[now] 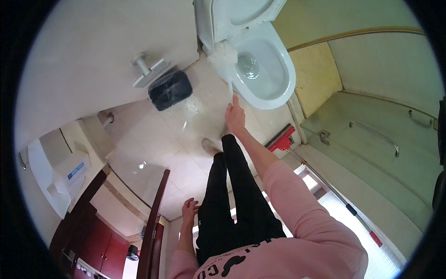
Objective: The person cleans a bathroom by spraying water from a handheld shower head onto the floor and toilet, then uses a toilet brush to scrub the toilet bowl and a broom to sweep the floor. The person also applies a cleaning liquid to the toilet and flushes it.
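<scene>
Seen from above in a tiled bathroom, starting far to the left of the left fingers: a white washbasin (49,183), a pale package (76,172) with a blue mark close by its right edge. Up and left from the left fingers, well apart, a pale wall-mounted holder (152,73). Just left of those fingers, a dark red door (158,209), almost edge-on. Well above them, close by the holder, a dark rectangular bin (170,89), with shiny, wet-looking spots (191,105) on the floor beside it. On the left hand (189,208), fingers loosely bent and partly spread, nothing visible in their hold, right beside black trousers (213,204); cannot tell whether touching the cloth. Farther right and higher, on the right hand (236,116), fingers curled closed around the handle (230,87) of a white brush (223,56). Directly above those fingers, the brush's fluffy head, at the left edge of a white toilet (272,103); cannot tell whether touching it. Up and right of the right fingers, the toilet's bowl, lid raised, water inside. Below and right, a red mop head (281,139) on a long pole. Farthest right, well apart from the fingers, a glass panel (385,160) with a metal bar (374,133).
</scene>
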`<move>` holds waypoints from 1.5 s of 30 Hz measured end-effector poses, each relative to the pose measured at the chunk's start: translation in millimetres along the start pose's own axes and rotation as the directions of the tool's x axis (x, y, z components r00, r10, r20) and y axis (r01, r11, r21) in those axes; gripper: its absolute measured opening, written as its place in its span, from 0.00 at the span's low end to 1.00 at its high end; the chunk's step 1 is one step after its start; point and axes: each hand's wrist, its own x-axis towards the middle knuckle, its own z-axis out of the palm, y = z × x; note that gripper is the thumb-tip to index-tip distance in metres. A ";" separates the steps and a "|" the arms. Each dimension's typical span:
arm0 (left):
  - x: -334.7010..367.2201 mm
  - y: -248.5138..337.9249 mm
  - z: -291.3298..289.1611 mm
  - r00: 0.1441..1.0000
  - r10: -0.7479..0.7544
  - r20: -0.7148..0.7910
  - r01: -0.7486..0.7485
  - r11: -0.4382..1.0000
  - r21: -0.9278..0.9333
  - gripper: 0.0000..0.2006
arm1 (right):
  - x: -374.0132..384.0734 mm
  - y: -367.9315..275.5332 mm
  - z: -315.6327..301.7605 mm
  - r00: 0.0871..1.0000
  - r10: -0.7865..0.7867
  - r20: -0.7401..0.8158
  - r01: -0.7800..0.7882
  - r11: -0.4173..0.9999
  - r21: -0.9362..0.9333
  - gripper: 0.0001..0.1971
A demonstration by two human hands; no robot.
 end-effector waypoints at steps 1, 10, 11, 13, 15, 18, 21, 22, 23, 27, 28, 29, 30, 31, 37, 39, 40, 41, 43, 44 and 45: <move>4.1 -0.2 -0.3 1.000 -0.003 0.018 0.003 1.000 -0.001 0.19 | -5.3 7.8 -4.0 0.999 0.037 -0.005 -0.037 0.999 -0.011 0.23; 12.5 -8.5 -10.4 1.000 0.002 -0.021 -0.004 0.997 -0.080 0.20 | -133.9 169.3 -62.7 0.966 0.083 -0.244 -0.111 0.989 -0.102 0.24; 16.2 -9.2 -10.9 1.000 -0.003 -0.022 0.001 0.997 -0.081 0.19 | -132.4 180.5 -76.9 0.965 0.123 -0.230 -0.161 0.975 -0.155 0.24; 17.7 -13.9 -8.6 1.000 0.004 -0.024 -0.007 0.994 -0.110 0.19 | -107.7 201.6 -101.3 0.962 0.098 -0.254 -0.163 0.954 -0.250 0.24; 20.8 -18.2 -5.2 1.000 -0.007 -0.009 0.006 0.995 -0.099 0.19 | -48.1 220.3 -116.9 0.948 -0.027 -0.318 -0.083 0.941 -0.329 0.24; 28.1 -25.6 -0.4 0.999 -0.036 0.022 0.037 0.997 -0.063 0.19 | 61.7 213.3 -149.2 0.925 -0.210 -0.316 0.063 0.906 -0.418 0.23; 35.7 -31.9 2.2 0.998 -0.068 0.000 0.067 0.997 -0.029 0.19 | 158.5 148.6 -174.6 0.948 -0.252 -0.195 0.164 0.910 -0.382 0.21; 36.3 -29.7 6.8 0.998 -0.063 -0.015 0.063 0.997 -0.045 0.19 | 173.5 143.1 -179.8 0.959 -0.225 -0.174 0.145 0.913 -0.381 0.22; 33.3 -26.5 7.8 0.997 -0.063 -0.038 0.061 0.996 -0.063 0.20 | 166.5 150.9 -178.7 0.965 -0.220 -0.146 0.149 0.910 -0.387 0.22; 15.0 -27.6 25.4 0.994 -0.052 -0.093 0.029 0.972 -0.232 0.18 | 97.4 160.8 -185.9 0.989 -0.134 0.055 0.144 0.860 -0.489 0.22; 13.5 -27.9 30.9 0.997 -0.059 -0.054 0.045 0.968 -0.245 0.22 | 82.0 173.0 -193.9 0.987 -0.049 0.151 0.129 0.799 -0.587 0.22; 14.3 -28.1 37.8 0.996 -0.069 -0.056 0.054 0.971 -0.235 0.22 | 79.1 173.8 -196.1 0.972 0.043 0.233 0.130 0.727 -0.675 0.21; 14.0 -29.5 45.2 0.995 -0.080 -0.060 0.065 0.972 -0.227 0.22 | 88.5 171.6 -194.1 0.956 0.077 0.281 0.144 0.715 -0.684 0.21; 13.7 -31.5 52.8 0.993 -0.094 -0.065 0.077 0.972 -0.222 0.22 | 99.5 168.8 -190.1 0.937 0.111 0.332 0.162 0.703 -0.692 0.21; 18.7 -47.6 102.5 0.991 -0.110 -0.080 0.073 0.926 -0.371 0.22 | 198.3 165.8 -121.7 0.914 0.032 0.403 0.253 0.732 -0.632 0.20; 16.5 -47.6 118.7 0.988 -0.137 -0.064 0.107 0.931 -0.349 0.22 | 217.1 160.8 -93.2 0.907 0.011 0.421 0.285 0.720 -0.633 0.20; 17.4 -46.2 125.4 0.986 -0.151 -0.068 0.118 0.927 -0.357 0.21 | 223.1 158.0 -81.8 0.905 0.002 0.426 0.298 0.713 -0.635 0.20; 17.8 -47.8 130.2 0.984 -0.161 -0.076 0.123 0.923 -0.364 0.21 | 227.5 154.4 -70.1 0.902 0.010 0.432 0.313 0.674 -0.669 0.20; 21.2 -49.8 138.5 0.982 -0.170 -0.086 0.126 0.919 -0.374 0.20 | 236.1 146.2 -56.9 0.901 0.023 0.432 0.336 0.593 -0.732 0.21; 22.3 -48.7 139.0 0.980 -0.177 -0.087 0.132 0.917 -0.376 0.20 | 244.4 144.0 -57.5 0.892 -0.023 0.451 0.403 0.492 -0.772 0.21; 24.1 -50.0 139.9 0.979 -0.179 -0.096 0.131 0.918 -0.373 0.20 | 253.9 143.7 -64.7 0.878 -0.066 0.474 0.461 0.382 -0.801 0.21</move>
